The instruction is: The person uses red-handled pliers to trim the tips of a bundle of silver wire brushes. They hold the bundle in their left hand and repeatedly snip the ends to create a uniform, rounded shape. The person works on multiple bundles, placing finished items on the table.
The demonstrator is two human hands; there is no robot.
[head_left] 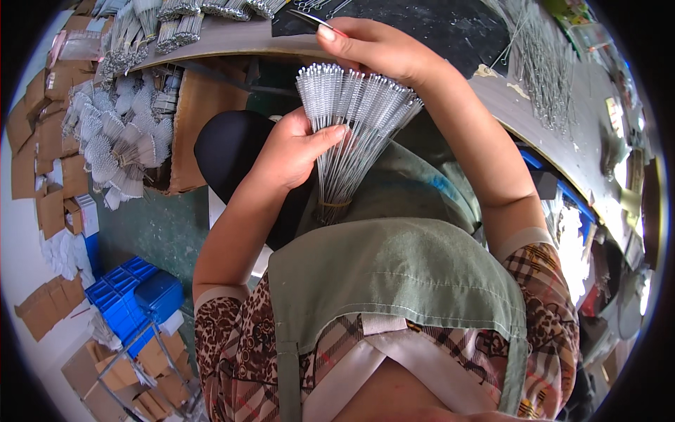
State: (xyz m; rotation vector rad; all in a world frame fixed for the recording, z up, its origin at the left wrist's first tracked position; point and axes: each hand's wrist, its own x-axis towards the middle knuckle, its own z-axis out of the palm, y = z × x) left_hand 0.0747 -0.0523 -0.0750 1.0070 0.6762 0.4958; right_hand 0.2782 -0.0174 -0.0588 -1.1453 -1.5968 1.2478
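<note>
My left hand [292, 144] grips a fanned bundle of thin wire brushes [351, 119], bound near the bottom by a rubber band [334, 204]. The white bristle tips spread out at the top of the bundle. My right hand [373, 46] rests on the top of the brush tips, fingers curled, and holds a slim dark tool with a red tip [316, 21] that points left. The bundle hangs over my lap, above a green apron [401, 267].
A grey worktable [232, 35] curves across the top, with brush bundles [176, 24] at its left and loose wire brushes [541, 63] at right. More brush bundles [119, 141] fill a cardboard box at left. Blue crates [133, 295] and cardboard pieces lie on the floor.
</note>
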